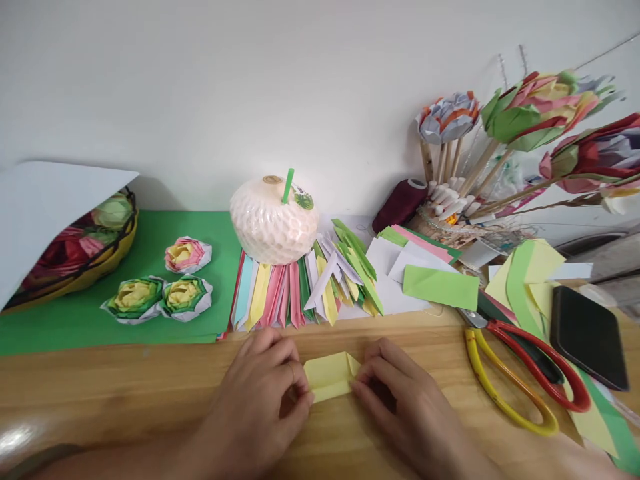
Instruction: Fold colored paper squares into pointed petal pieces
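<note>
So, head view: the yellow paper [327, 377] is on the wood table [165, 380], right between the two hands, long axis running roughly side to side from one to the other. Left hand [260, 390] has its left end pinched between thumb and fingers, right hand [413, 400] is pinching the near corner at the other end. Neither hand's really nearer, tbh. Near edge is folded up in a strip, and both far corners look slanted.

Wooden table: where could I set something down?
The widest bare wood is left of the left hand, below the green paper; a narrower patch separates right hand and scissors. Crowded: around the phone, along the wall.
</note>
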Available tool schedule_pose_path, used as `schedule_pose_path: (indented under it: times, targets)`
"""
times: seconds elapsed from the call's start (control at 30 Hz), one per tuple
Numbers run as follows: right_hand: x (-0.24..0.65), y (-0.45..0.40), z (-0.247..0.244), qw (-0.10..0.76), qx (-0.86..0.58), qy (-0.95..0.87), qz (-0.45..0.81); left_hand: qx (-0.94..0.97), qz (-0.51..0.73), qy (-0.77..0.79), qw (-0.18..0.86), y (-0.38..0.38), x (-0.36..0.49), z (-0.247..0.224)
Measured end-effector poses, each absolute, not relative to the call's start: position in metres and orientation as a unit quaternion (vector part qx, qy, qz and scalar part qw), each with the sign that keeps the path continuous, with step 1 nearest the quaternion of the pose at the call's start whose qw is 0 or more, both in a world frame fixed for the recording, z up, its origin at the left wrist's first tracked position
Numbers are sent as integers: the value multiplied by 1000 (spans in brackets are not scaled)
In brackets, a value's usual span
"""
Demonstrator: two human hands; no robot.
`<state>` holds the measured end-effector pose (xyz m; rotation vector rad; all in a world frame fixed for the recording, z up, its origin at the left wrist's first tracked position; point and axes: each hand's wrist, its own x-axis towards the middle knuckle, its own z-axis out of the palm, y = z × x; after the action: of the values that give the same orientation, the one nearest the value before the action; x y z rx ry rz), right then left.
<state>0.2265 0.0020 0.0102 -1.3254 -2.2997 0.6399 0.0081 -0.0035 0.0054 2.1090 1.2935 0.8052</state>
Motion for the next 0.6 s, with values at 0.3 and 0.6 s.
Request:
schedule_pose_path:
  times: [0.3, 0.6]
  targets:
    - [223, 2, 11, 190, -487, -824, 220, 790, 293, 477, 250, -3, 11, 3]
    - [223, 3, 14, 155, -498, -826, 216, 800, 260, 480, 249, -5, 9, 6]
